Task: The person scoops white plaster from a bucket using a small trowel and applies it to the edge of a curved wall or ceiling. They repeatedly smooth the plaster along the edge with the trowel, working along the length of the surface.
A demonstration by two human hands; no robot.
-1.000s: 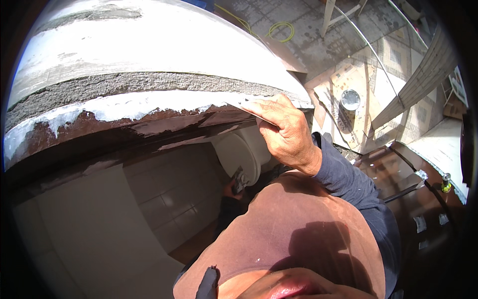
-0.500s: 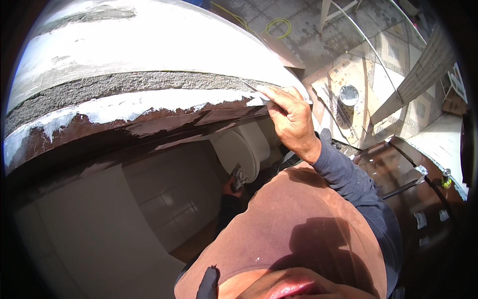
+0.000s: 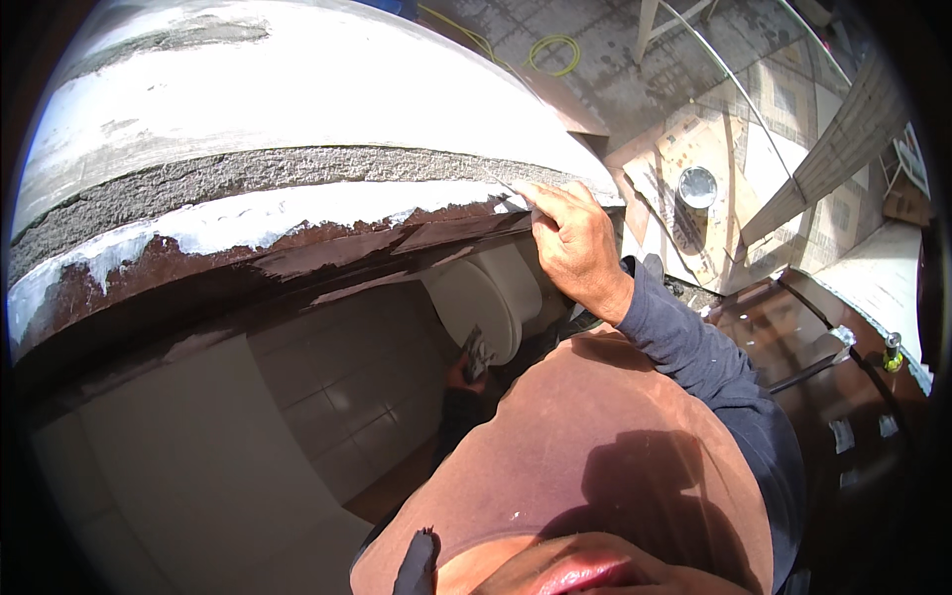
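My right hand is closed around a thin-bladed putty knife, its handle hidden in my fingers. The blade points up and left, over the line where a rough grey mortar strip meets a white-smeared band. Below that band runs a dark brown frame edge, with white patches along it. Lower down, in shadow, my left hand grips a crumpled-looking, grey-smeared thing whose kind I cannot make out.
A white toilet stands below, beyond my left hand. At the right lie a brown panel and cardboard with a round metal can on it. A yellow hose lies coiled on the far floor. A pale wall surface curves across the upper left.
The view has shifted very slightly. My right hand and the putty knife have moved a little along the white-smeared edge; my left hand keeps its grip.
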